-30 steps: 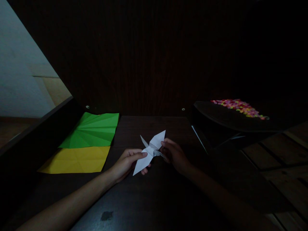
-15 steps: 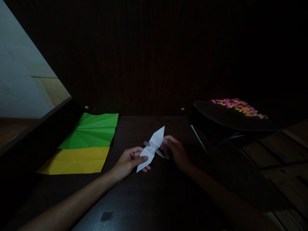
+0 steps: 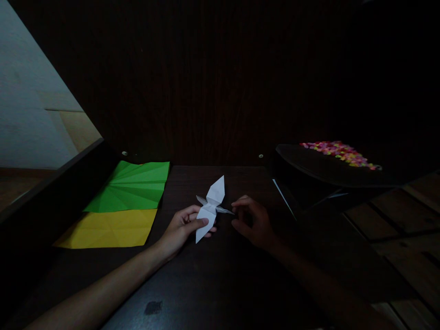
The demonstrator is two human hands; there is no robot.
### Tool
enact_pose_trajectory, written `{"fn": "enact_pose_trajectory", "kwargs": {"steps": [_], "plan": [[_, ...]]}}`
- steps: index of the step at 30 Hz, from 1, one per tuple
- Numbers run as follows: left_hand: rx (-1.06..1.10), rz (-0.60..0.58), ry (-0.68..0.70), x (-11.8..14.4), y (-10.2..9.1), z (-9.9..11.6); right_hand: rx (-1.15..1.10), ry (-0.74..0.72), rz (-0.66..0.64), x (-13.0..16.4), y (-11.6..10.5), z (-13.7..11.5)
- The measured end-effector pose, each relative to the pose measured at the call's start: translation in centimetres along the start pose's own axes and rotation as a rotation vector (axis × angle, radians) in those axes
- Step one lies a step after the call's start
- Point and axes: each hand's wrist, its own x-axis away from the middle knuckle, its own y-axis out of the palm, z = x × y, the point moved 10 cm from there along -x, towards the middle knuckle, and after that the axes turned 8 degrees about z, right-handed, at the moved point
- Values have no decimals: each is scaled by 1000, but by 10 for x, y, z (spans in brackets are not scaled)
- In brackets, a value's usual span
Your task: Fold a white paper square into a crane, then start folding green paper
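Note:
A white folded paper crane (image 3: 211,208) is held just above the dark wooden table (image 3: 206,284). My left hand (image 3: 180,229) pinches its lower wing between thumb and fingers. Just to the right of the crane is my right hand (image 3: 252,222), fingers spread and curled; its fingertips are at or just off the thin pointed tip, and contact is unclear. One wing points up and away from me.
A creased green paper sheet (image 3: 132,185) and a yellow sheet (image 3: 106,229) lie at the table's left. At right, a dark tray (image 3: 309,167) carries a heap of small colourful pieces (image 3: 338,152). A dark wooden panel rises behind the table.
The crane has turned and shifted slightly left in my left hand. My right hand has let go of its body and opened, drawing back to the tip.

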Motion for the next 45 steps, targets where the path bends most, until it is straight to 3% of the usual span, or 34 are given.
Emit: {"fn": "enact_pose_trajectory", "kwargs": {"steps": [3, 6, 11, 14, 17, 24, 34, 45], "plan": [[18, -9, 26, -1, 0, 0, 63, -40, -28, 3, 3, -6], [8, -42, 53, -1, 2, 1, -29, 15, -30, 3, 4, 0], [-16, -133, 6, 5, 12, -2, -361, 376, -21, 7, 14, 38], [-48, -215, -34, 11, 21, -5, -403, 574, -123, 18, 33, 52], [-88, -302, -75, 17, 29, -11, -388, 668, -140, 28, 40, 55], [-150, -353, -142, 20, 32, -20, -392, 692, -82, 34, 38, 52], [-228, -293, -157, 16, 24, -26, -286, 579, -146, 30, 39, 41], [-238, -237, -144, 15, 21, -17, -342, 641, -34, 31, 35, 48]]}}
